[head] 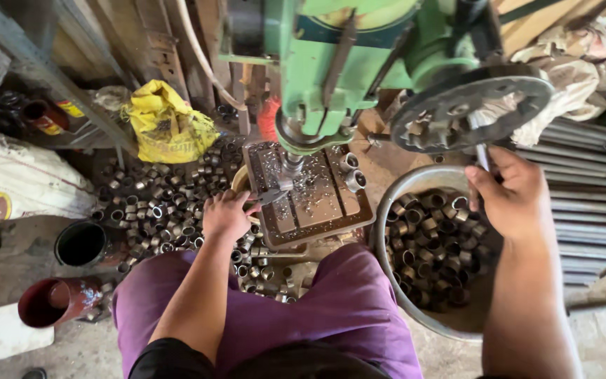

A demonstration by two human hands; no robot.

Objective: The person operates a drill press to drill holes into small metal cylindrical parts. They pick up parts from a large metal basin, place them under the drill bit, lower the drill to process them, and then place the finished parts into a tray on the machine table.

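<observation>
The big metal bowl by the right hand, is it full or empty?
Partly full. The metal bowl holds a heap of short metal rings, while bare bottom shows toward its near edge.

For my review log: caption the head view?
Left hand at drill press table, right hand gripping the feed wheel handle.

Drill press (331, 63) top cut off

Drill press (331, 63) stands over its slotted table (320, 207) at centre; two short sleeves (352, 172) sit at the table's far right corner, and the left hand (226, 214) w/ pliers (268, 198) is at its left edge. Loose sleeve pile (156, 203) lies on floor left of table. Basin (394, 210) of sleeves is to its right, under the feed wheel (468, 112) & right hand (513, 196); rods (587, 203) lie further right.
</observation>
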